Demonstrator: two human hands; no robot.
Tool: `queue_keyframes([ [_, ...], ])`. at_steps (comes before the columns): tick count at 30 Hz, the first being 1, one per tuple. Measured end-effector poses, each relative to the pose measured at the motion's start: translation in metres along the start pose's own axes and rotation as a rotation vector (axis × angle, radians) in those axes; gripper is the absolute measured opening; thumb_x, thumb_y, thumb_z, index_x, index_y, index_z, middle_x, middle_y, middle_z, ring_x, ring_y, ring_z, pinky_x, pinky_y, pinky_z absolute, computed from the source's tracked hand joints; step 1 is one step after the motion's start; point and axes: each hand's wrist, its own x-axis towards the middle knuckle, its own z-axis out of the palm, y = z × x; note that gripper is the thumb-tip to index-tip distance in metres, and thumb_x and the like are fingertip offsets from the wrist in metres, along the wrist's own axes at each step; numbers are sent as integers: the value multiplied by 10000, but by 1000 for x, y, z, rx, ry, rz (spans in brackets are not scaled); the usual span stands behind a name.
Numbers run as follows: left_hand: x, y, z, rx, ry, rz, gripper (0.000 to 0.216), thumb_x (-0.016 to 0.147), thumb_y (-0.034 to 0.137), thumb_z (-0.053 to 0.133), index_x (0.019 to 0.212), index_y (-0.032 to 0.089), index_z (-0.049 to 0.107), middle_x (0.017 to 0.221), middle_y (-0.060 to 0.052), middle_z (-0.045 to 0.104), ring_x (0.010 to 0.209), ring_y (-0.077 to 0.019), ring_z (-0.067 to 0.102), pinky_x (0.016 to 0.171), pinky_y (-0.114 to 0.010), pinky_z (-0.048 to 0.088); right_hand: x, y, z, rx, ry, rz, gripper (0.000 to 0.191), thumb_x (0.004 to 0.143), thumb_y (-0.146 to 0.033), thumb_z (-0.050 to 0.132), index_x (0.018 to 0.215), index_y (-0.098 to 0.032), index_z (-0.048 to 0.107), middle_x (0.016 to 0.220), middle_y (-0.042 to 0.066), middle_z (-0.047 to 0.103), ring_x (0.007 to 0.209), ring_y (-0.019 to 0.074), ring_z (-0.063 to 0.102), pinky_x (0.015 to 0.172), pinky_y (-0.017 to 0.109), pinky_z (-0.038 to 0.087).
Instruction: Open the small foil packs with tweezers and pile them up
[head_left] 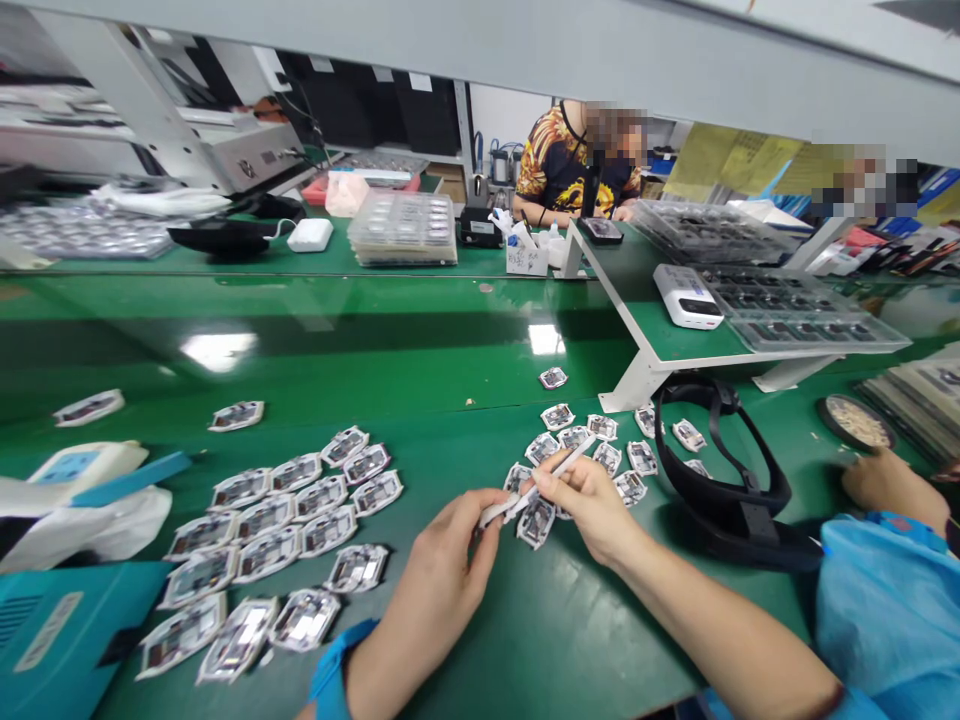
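My left hand (pixel 448 555) pinches the edge of a small white-framed electronic housing (pixel 495 512), seen nearly edge-on over the green bench. Between the thumb and fingers of my right hand (pixel 589 505) is a thin white stick-like tool (pixel 574 460), slanting up to the right. Its lower end meets or overlaps the housing; the exact contact is hidden by my fingers. Just beyond my hands lies a loose group of similar housings (pixel 543 448) with circuit parts showing. Rows of more housings (pixel 266 515) lie to the left of my left hand.
A black head strap device (pixel 739 520) lies right of my right arm. A neighbour's hand (pixel 896 490) and blue sleeve are at the far right, near a round dish (pixel 855 420). A raised shelf (pixel 675 345) carries trays and a white power bank (pixel 688 297). A teal box (pixel 75 630) stands at left.
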Motion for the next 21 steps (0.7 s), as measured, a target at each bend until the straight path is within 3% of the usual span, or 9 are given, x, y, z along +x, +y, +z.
queue_keyframes([
  [9, 6, -8, -8, 73, 99, -81, 158, 895, 254, 482, 1030, 220, 558, 843, -30, 692, 657, -185, 626, 576, -263, 444, -6, -3, 4, -50, -76, -4, 269, 712, -418, 778, 741, -178, 660, 703, 13, 715, 646, 140, 639, 622, 252, 476],
  [15, 2, -4, -5, 49, 26, -64, 143, 903, 268, 483, 1017, 238, 563, 828, -14, 689, 645, -178, 627, 577, -252, 439, -3, 1, 3, -46, 65, -122, 297, 708, -462, 770, 795, -198, 665, 758, 18, 715, 722, 167, 660, 698, 292, 499],
  [21, 1, -5, -2, 55, 21, -47, 128, 899, 278, 487, 985, 260, 579, 875, -17, 711, 654, -181, 638, 561, -251, 431, -2, 4, 3, -40, 23, -96, 301, 710, -456, 767, 803, -195, 652, 762, 25, 730, 729, 178, 677, 699, 303, 515],
])
